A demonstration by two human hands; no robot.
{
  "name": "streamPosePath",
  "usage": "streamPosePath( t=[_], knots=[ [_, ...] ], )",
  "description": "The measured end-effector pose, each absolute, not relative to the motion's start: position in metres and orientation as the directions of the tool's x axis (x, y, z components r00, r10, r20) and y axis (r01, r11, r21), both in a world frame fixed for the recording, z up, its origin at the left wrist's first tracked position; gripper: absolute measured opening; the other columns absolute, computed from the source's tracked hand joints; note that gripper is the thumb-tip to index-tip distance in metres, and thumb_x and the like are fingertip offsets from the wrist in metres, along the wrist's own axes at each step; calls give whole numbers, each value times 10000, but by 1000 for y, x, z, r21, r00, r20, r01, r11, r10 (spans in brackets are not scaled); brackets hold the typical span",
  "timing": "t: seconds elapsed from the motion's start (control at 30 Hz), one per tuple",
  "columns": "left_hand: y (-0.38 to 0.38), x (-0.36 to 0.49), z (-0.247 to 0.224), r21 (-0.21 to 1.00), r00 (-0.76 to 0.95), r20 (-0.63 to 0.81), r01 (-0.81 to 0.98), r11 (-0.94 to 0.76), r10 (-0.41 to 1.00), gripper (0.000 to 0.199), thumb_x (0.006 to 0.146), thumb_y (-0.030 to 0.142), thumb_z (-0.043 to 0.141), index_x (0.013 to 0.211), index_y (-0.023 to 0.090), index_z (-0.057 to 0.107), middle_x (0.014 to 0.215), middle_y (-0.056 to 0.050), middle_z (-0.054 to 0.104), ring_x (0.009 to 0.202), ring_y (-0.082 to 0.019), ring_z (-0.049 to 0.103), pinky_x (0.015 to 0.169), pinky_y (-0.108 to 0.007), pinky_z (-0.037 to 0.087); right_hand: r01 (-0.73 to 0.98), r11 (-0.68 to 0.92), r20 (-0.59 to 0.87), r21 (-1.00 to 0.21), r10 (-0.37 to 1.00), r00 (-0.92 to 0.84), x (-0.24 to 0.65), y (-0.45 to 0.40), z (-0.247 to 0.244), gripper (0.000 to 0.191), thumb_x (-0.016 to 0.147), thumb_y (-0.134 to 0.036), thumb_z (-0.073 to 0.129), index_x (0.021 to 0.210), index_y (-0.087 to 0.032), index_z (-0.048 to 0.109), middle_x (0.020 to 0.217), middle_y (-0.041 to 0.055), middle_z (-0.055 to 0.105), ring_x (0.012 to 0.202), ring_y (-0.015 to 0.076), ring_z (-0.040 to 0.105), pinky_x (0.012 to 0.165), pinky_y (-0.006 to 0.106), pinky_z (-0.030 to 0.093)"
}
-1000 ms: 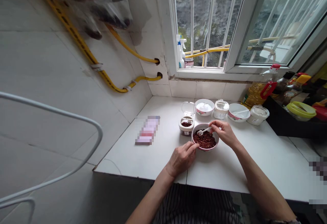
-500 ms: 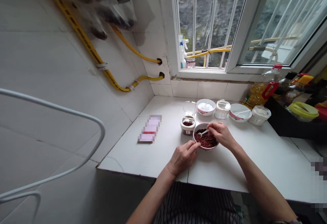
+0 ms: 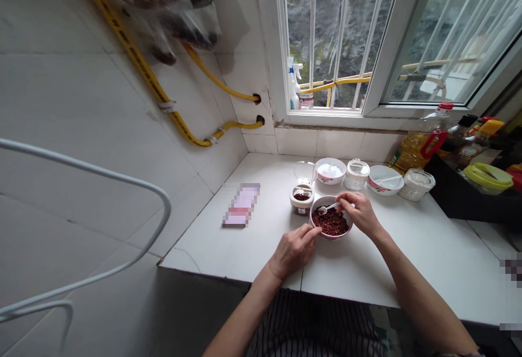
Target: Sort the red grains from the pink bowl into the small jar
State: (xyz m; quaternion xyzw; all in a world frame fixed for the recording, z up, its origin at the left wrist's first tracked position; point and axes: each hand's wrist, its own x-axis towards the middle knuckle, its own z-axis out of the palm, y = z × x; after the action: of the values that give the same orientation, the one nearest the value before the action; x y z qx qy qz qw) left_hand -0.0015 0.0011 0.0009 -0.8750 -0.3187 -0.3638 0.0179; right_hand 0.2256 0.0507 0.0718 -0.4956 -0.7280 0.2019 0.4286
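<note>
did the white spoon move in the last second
Yes. The white spoon dipped toward the red spice, then rose again over the bowl, held by the right hand.

A white tiled wall (image 3: pixel 81 101) carries yellow pipes (image 3: pixel 171 112) that run down to two holes near the corner. Daylight falls through a barred window (image 3: pixel 326 36), its white sash (image 3: pixel 428 36) swung open, onto a white tiled counter (image 3: pixel 428 259). A white wire rack (image 3: pixel 134 177) juts in at the left.

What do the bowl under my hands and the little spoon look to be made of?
Bowl: likely glazed ceramic, with a glossy white rim and a pink band outside. Spoon in the right hand: probably plastic, being thin, white and matte. The left hand steadies the bowl's rim.
</note>
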Motion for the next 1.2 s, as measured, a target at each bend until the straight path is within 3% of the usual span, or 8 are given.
streamPosePath(
  t=[0.17,0.47,0.73,0.9,1.07,1.2],
  knots=[
    [1,-1,1,200,529,656,566,-800,539,368,925,79,441,1264,180,544,983,-67,668,812,-160,686,673,-233,587,602,451,464,-659,874,-146,225,53,68,190,848,-248,541,716,-232,676,572,-11,707,636,195,672,918,393,460],
    [1,-1,3,198,537,644,571,-797,545,403,926,80,432,1301,189,530,978,-68,666,808,-161,688,675,-238,589,362,298,296,-883,953,-61,225,50,71,182,805,-341,567,745,-204,670,576,12,702,583,190,657,647,316,531],
    [1,-1,2,203,526,661,561,-802,535,373,937,81,419,1277,186,530,980,-72,675,810,-167,694,680,-248,594,175,161,156,-971,987,-41,229,54,71,288,746,-479,672,753,-191,692,586,30,710,591,189,660,654,330,535],
    [0,0,4,215,522,667,549,-808,532,373,930,76,430,1273,183,532,1043,-83,679,867,-171,702,700,-250,601,65,113,113,-992,994,0,226,54,75,298,715,-475,724,777,-184,714,609,34,728,612,186,664,709,345,542],
    [-1,0,7,219,531,664,534,-817,526,397,921,80,438,1295,181,527,1077,-92,678,905,-174,704,722,-256,607,18,167,167,-986,984,61,210,57,83,320,726,-496,726,816,-190,702,674,46,749,671,201,691,755,363,551],
    [-1,0,7,218,531,673,522,-824,515,390,924,78,432,1293,166,526,1071,-98,680,897,-185,704,720,-274,611,157,341,356,-927,931,78,196,59,86,279,856,-468,621,895,-195,666,758,64,761,727,222,714,757,372,547]
  ],
)
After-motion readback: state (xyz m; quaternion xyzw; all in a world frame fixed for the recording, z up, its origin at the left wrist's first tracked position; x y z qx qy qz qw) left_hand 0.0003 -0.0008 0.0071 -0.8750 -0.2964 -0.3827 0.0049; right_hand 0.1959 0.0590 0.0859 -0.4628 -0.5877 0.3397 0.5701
